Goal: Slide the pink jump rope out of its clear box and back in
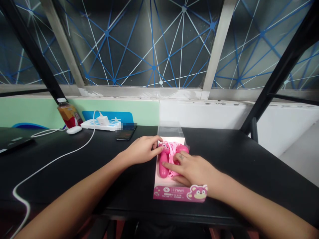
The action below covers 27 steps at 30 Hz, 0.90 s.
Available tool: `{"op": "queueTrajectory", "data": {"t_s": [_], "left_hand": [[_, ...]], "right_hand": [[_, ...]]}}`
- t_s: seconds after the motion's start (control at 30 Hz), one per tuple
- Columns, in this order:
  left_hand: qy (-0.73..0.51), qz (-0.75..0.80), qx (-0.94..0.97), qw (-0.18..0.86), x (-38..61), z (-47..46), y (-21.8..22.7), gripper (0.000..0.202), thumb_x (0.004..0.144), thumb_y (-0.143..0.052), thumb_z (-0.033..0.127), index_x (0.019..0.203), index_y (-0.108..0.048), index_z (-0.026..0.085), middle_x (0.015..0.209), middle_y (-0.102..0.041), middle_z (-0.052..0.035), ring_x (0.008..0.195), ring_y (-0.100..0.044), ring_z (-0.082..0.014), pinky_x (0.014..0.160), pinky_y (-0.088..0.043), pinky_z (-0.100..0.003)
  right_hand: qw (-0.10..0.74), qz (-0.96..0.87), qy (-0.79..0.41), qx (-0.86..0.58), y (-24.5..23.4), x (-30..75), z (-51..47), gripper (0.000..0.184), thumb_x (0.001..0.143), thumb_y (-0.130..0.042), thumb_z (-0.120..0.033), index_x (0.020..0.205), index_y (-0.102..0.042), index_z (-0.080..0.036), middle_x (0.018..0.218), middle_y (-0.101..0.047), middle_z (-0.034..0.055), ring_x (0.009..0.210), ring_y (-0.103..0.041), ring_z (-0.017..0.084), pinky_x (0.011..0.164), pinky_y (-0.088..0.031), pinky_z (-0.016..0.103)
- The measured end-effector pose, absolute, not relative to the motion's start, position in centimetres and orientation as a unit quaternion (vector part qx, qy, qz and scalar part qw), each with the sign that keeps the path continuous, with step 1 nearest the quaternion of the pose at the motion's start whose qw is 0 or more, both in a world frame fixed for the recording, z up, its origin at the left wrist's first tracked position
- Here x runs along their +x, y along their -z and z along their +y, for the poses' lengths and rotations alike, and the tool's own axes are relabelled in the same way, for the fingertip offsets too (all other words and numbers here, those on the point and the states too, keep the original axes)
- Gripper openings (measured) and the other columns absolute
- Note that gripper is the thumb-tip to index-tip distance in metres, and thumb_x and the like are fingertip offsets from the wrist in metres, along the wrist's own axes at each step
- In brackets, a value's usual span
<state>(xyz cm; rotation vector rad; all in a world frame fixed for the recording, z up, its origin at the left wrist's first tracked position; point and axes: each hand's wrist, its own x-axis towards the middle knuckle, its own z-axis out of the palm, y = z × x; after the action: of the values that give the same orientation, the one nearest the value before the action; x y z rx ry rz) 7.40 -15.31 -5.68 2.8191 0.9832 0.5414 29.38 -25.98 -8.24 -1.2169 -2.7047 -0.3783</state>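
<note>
Your left grip (pixel 141 150) lies open, fingertips touching the pink skipping rope (pixel 171 170). Your right grip (pixel 193 171) spreads open over its cords, just ahead of the clear plastic box (pixel 170 132).

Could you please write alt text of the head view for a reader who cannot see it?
The person's left hand and right hand touch a pink jump rope with coiled cord, lying in a clear plastic box on a black table.
</note>
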Motion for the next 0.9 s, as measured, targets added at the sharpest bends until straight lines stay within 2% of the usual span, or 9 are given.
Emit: {"op": "queueTrajectory", "data": {"t_s": [0.07, 0.13, 0.23, 0.33, 0.43, 0.57, 0.67, 0.77, 0.9], "left_hand": [[-0.215, 0.325, 0.921, 0.034, 7.4, -15.0, 5.9, 0.029, 0.094, -0.048, 0.040, 0.114, -0.060, 0.022, 0.094, -0.067, -0.0029, 0.083, -0.063, -0.0180, 0.072, -0.048, -0.030], [-0.238, 0.323, 0.916, 0.020, 7.4, -14.4, 6.2, 0.033, 0.093, -0.049, 0.037, 0.121, -0.057, 0.022, 0.118, -0.063, -0.0065, 0.104, -0.061, -0.0210, 0.088, -0.049, -0.034], [-0.230, 0.321, 0.918, 0.031, 7.4, -13.2, 6.8, 0.047, 0.093, -0.049, 0.039, 0.138, -0.048, 0.023, 0.149, -0.042, -0.0075, 0.136, -0.041, -0.0249, 0.111, -0.036, -0.040], [-0.206, 0.329, 0.919, 0.068, 7.4, -12.1, 7.4, 0.053, 0.096, -0.043, 0.044, 0.145, -0.041, 0.026, 0.159, -0.026, -0.0043, 0.144, -0.029, -0.0244, 0.118, -0.027, -0.041], [-0.192, 0.329, 0.920, 0.095, 7.6, -11.4, 7.8, 0.051, 0.097, -0.040, 0.044, 0.145, -0.042, 0.025, 0.158, -0.027, -0.0041, 0.143, -0.030, -0.0235, 0.118, -0.027, -0.040], [-0.195, 0.331, 0.917, 0.110, 7.7, -11.0, 8.2, 0.044, 0.095, -0.045, 0.039, 0.134, -0.054, 0.024, 0.152, -0.039, -0.0073, 0.135, -0.044, -0.0259, 0.109, -0.039, -0.040], [-0.217, 0.331, 0.910, 0.121, 7.6, -10.8, 8.1, 0.036, 0.092, -0.050, 0.036, 0.124, -0.061, 0.024, 0.147, -0.045, -0.0089, 0.123, -0.055, -0.0255, 0.097, -0.048, -0.039], [-0.233, 0.328, 0.906, 0.132, 7.4, -10.8, 7.8, 0.029, 0.089, -0.054, 0.032, 0.114, -0.064, 0.021, 0.144, -0.047, -0.0109, 0.103, -0.063, -0.0208, 0.087, -0.052, -0.036], [-0.243, 0.316, 0.908, 0.131, 7.2, -10.7, 7.4, 0.024, 0.086, -0.057, 0.026, 0.107, -0.064, 0.020, 0.134, -0.055, -0.0097, 0.088, -0.062, -0.0164, 0.082, -0.053, -0.035]], "right_hand": [[0.077, -0.902, 0.124, -0.406, 8.2, 29.4, -25.9, 0.044, 0.094, -0.051, -0.038, 0.137, -0.047, -0.032, 0.100, -0.060, 0.0067, 0.081, -0.057, 0.020, 0.053, -0.031, 0.027], [0.079, -0.903, 0.125, -0.402, 8.2, 29.4, -26.0, 0.042, 0.094, -0.050, -0.037, 0.136, -0.047, -0.031, 0.099, -0.059, 0.0063, 0.078, -0.056, 0.019, 0.053, -0.030, 0.027], [0.079, -0.907, 0.132, -0.392, 8.1, 29.3, -26.0, 0.040, 0.094, -0.050, -0.036, 0.133, -0.050, -0.029, 0.097, -0.059, 0.0063, 0.074, -0.055, 0.018, 0.053, -0.029, 0.028], [0.081, -0.910, 0.143, -0.381, 8.0, 29.3, -26.0, 0.039, 0.094, -0.050, -0.035, 0.132, -0.050, -0.027, 0.099, -0.060, 0.0071, 0.076, -0.055, 0.019, 0.053, -0.030, 0.028], [0.080, -0.916, 0.130, -0.371, 8.0, 29.4, -26.1, 0.038, 0.095, -0.046, -0.035, 0.132, -0.050, -0.028, 0.098, -0.060, 0.0064, 0.077, -0.055, 0.019, 0.055, -0.032, 0.028], [0.079, -0.917, 0.107, -0.376, 8.1, 29.6, -26.1, 0.038, 0.096, -0.044, -0.036, 0.133, -0.050, -0.029, 0.097, -0.060, 0.0056, 0.076, -0.055, 0.019, 0.056, -0.033, 0.028], [0.079, -0.918, 0.097, -0.377, 8.2, 29.8, -26.0, 0.037, 0.096, -0.044, -0.036, 0.131, -0.052, -0.029, 0.096, -0.059, 0.0058, 0.074, -0.054, 0.018, 0.055, -0.033, 0.028], [0.077, -0.923, 0.089, -0.366, 7.8, 29.8, -26.1, 0.037, 0.097, -0.043, -0.037, 0.132, -0.052, -0.030, 0.097, -0.059, 0.0061, 0.074, -0.055, 0.018, 0.056, -0.035, 0.029], [0.072, -0.930, 0.074, -0.353, 6.9, 29.6, -26.5, 0.036, 0.098, -0.040, -0.038, 0.131, -0.053, -0.031, 0.097, -0.060, 0.0054, 0.074, -0.055, 0.018, 0.057, -0.036, 0.029]]}}
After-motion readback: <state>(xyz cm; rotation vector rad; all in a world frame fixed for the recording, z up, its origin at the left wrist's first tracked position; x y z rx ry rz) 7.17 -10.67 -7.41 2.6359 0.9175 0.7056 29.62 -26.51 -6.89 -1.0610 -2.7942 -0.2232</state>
